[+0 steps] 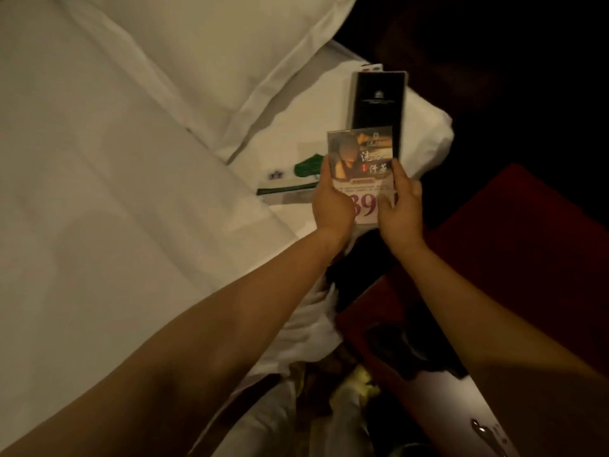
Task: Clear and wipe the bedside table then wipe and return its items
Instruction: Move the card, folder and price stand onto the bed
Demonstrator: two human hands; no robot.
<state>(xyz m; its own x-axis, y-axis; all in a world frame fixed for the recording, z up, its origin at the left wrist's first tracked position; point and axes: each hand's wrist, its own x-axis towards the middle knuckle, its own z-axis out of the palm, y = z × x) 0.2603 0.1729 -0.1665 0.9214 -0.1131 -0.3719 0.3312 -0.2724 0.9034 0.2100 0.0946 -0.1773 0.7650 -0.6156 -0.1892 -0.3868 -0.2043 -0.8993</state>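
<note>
Bare forearms reach up from the lower frame over the white bed [99, 192]. At center right, the left hand [333, 206] and right hand [400, 206] pinch opposite edges of a printed card [361, 159], just below a black folder [379, 103] lying on the sheet.

Hotel bedroom, dim light. White made bed [99, 192] with plump pillow [197, 54]; printed price card [361, 173], dark branded folder [377, 103], leaflet [293, 183] on sheets; glossy red bedside table [527, 258].
</note>
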